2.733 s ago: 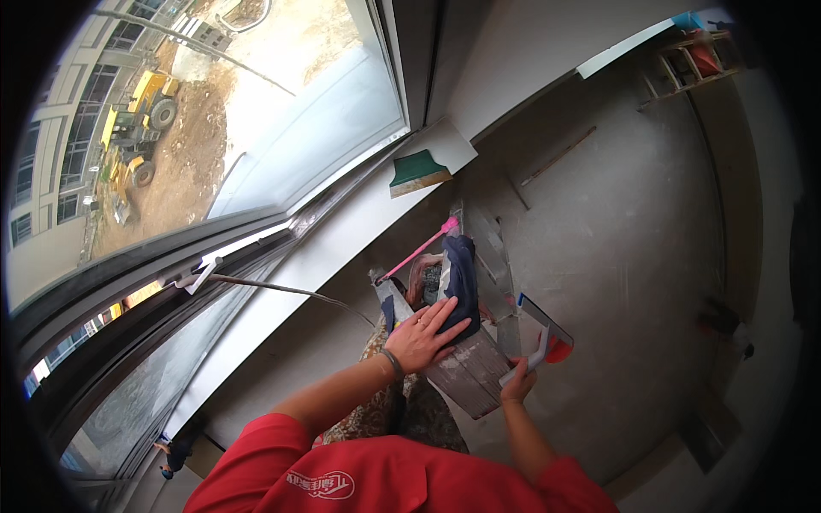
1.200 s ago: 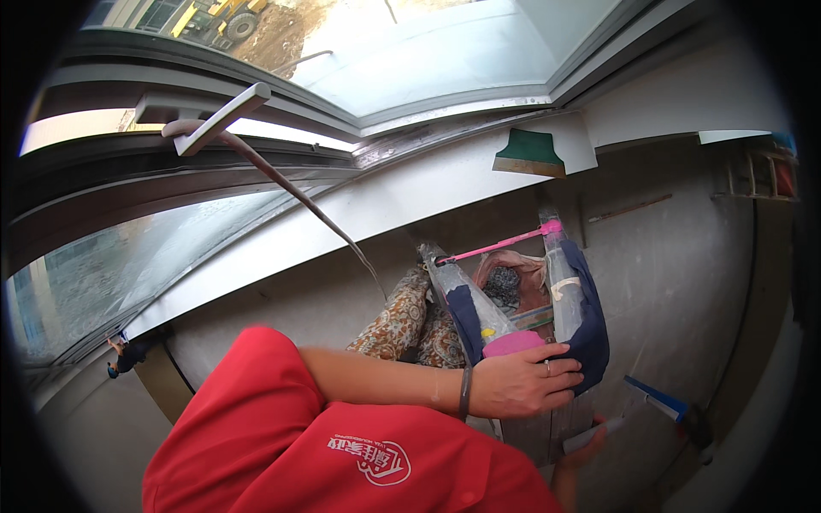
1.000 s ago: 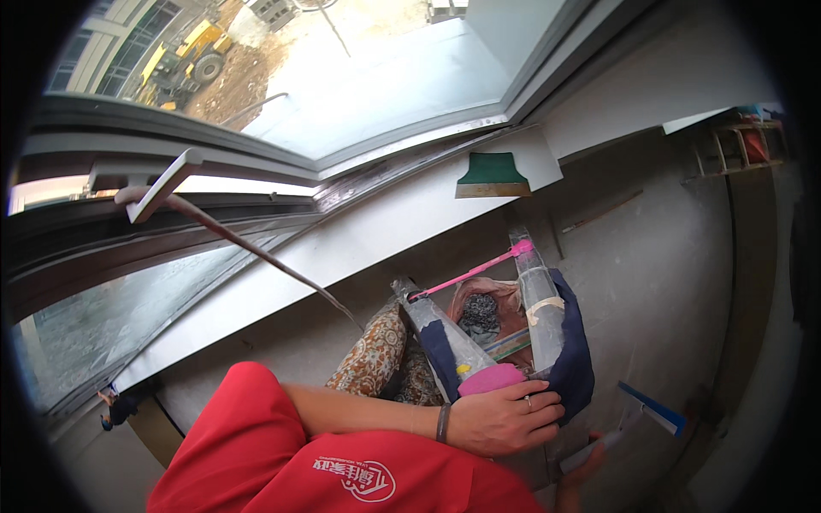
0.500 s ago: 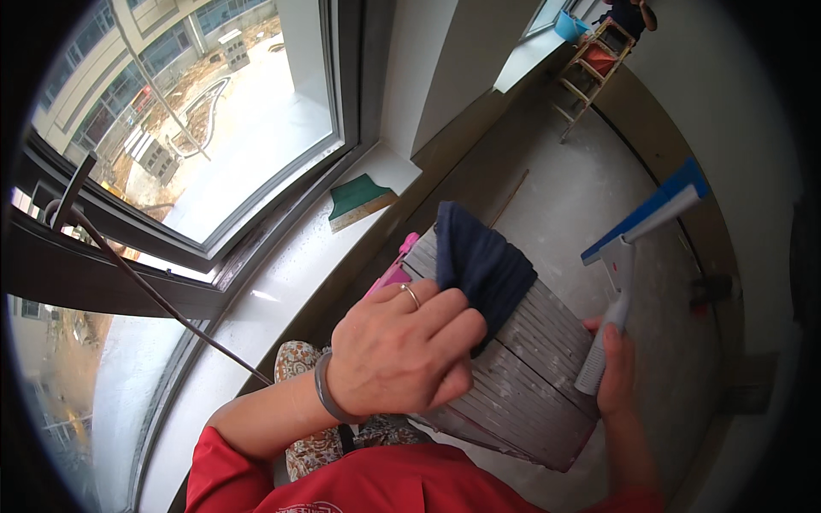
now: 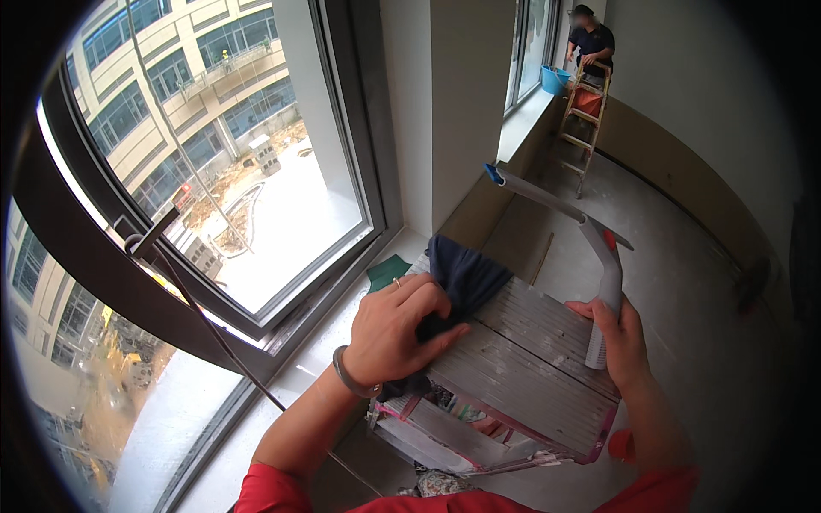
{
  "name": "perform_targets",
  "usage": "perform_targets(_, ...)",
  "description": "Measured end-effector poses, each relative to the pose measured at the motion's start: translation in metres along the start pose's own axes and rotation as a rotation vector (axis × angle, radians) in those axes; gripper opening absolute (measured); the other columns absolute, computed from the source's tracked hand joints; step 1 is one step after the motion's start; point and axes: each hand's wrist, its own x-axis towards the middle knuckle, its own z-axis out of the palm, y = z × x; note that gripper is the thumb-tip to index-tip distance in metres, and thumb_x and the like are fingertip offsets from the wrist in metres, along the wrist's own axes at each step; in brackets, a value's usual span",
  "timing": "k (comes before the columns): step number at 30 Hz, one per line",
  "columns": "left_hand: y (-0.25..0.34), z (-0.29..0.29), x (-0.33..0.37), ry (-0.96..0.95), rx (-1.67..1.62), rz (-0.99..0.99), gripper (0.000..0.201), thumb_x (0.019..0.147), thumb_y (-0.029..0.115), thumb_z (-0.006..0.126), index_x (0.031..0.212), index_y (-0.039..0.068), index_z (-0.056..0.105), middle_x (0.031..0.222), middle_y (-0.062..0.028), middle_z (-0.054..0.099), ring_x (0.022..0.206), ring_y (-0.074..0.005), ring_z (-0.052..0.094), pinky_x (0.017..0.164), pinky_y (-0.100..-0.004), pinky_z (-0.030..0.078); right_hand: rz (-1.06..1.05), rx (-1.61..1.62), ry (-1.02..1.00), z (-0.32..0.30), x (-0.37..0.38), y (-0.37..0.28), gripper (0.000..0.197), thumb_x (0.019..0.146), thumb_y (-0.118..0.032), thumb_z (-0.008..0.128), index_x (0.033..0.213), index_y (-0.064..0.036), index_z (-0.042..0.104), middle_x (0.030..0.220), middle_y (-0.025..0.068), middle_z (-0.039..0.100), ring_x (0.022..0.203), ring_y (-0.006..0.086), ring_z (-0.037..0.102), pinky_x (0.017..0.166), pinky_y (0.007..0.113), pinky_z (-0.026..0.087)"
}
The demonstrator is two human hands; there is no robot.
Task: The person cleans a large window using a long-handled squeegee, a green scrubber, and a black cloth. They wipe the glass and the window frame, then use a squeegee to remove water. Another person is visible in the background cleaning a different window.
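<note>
My left hand point(image 5: 398, 329), with a ring and a wrist bangle, is closed on a dark blue cloth point(image 5: 470, 278). The cloth lies bunched over the far left end of a ridged grey ladder top point(image 5: 530, 359) splashed with pale marks. My right hand point(image 5: 623, 338) grips a window squeegee point(image 5: 609, 286) by its grey handle, just above the ladder top's right side. Its head points up and away from me, with a blue tip showing at the far left end. Part of the left fingers is hidden behind the hand.
An open window frame point(image 5: 368, 192) stands at left above a white sill point(image 5: 299, 376), where a green cloth-like piece point(image 5: 389, 272) lies. A cord point(image 5: 214, 329) hangs from the window handle. Farther off, a person point(image 5: 592, 43) is by a wooden stepladder point(image 5: 581, 128) and a blue bucket point(image 5: 554, 80).
My view has tilted up. The squeegee has turned in my right hand, so its blade now shows nearly edge-on. My left hand has shifted slightly on the cloth, its thumb stretched farther out.
</note>
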Motion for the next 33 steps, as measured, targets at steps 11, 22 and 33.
perform_targets(11, 0.083, 0.003, -0.15, 0.913, -0.672, -0.006, 0.014, 0.098, 0.022, 0.047, 0.101, 0.01, 0.04, 0.086, -0.0013, 0.042, 0.079, -0.01, 0.045, 0.072, -0.0255, 0.04, -0.173, -0.004, -0.013, -0.017, 0.009, 0.019, 0.05, 0.09, -0.044, 0.058, 0.109, 0.0025, 0.055, 0.098, 0.0148, 0.068, 0.092, 0.0154, 0.064, 0.08, 0.026, 0.046)
perform_targets(22, 0.193, 0.053, -0.356, 1.075, -0.452, -0.394, 0.012, 0.095, 0.019, 0.054, 0.091, 0.013, 0.044, 0.085, 0.0034, 0.044, 0.075, -0.0056, 0.042, 0.071, -0.021, 0.037, -0.252, -0.218, 0.025, -0.028, 0.027, 0.021, 0.051, 0.084, -0.043, 0.061, 0.102, 0.0051, 0.061, 0.086, 0.0163, 0.071, 0.072, 0.0195, 0.067, 0.063, 0.027, 0.048)
perform_targets(33, 0.17, 0.186, -0.55, 0.917, -0.515, -1.011, 0.011, 0.087, 0.007, 0.061, 0.09, 0.012, 0.051, 0.082, 0.0054, 0.048, 0.078, -0.0051, 0.045, 0.071, -0.0199, 0.038, -0.452, 0.425, 0.501, -0.06, -0.012, 0.014, 0.046, 0.084, -0.038, 0.055, 0.103, 0.0043, 0.057, 0.072, 0.0104, 0.07, 0.067, 0.0191, 0.068, 0.063, 0.028, 0.05)
